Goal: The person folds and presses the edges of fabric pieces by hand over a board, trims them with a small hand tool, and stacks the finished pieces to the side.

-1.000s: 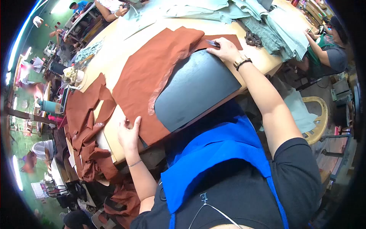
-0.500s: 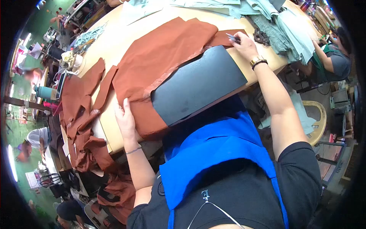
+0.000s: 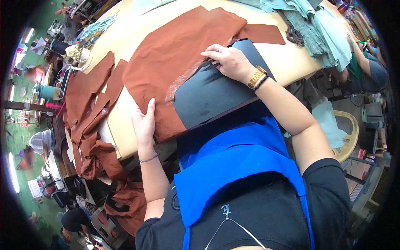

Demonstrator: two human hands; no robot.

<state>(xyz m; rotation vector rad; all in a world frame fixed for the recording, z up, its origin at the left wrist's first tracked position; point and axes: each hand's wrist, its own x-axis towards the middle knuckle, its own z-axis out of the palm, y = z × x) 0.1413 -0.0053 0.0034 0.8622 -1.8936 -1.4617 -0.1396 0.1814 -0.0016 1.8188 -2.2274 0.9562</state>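
A large piece of rust-brown fabric (image 3: 179, 54) lies over the pale table, with a black flat board (image 3: 208, 100) at its near right side. A shiny, wrinkled strip (image 3: 179, 85) runs along the fabric's edge beside the board. My left hand (image 3: 144, 125) rests at the fabric's left near edge, thumb raised and apart from the fingers, touching the cloth. Over the board's upper edge, my right hand (image 3: 233, 63) has bent fingers pressed together at the fabric's border. Something dark shows under those fingers, mostly hidden.
Brown offcuts (image 3: 96, 91) lie at the table's left, some hanging over its edge. Light green fabric (image 3: 316, 37) is piled at the far right. A yellow plastic chair (image 3: 352, 133) stands at right, near another person (image 3: 371, 68). The pale table (image 3: 300, 60) spreads around the cloth.
My right hand has moved left and nearer, from the brown strip onto the board's upper edge. Fabric and board have shifted slightly; my left thumb has spread from its fingers.
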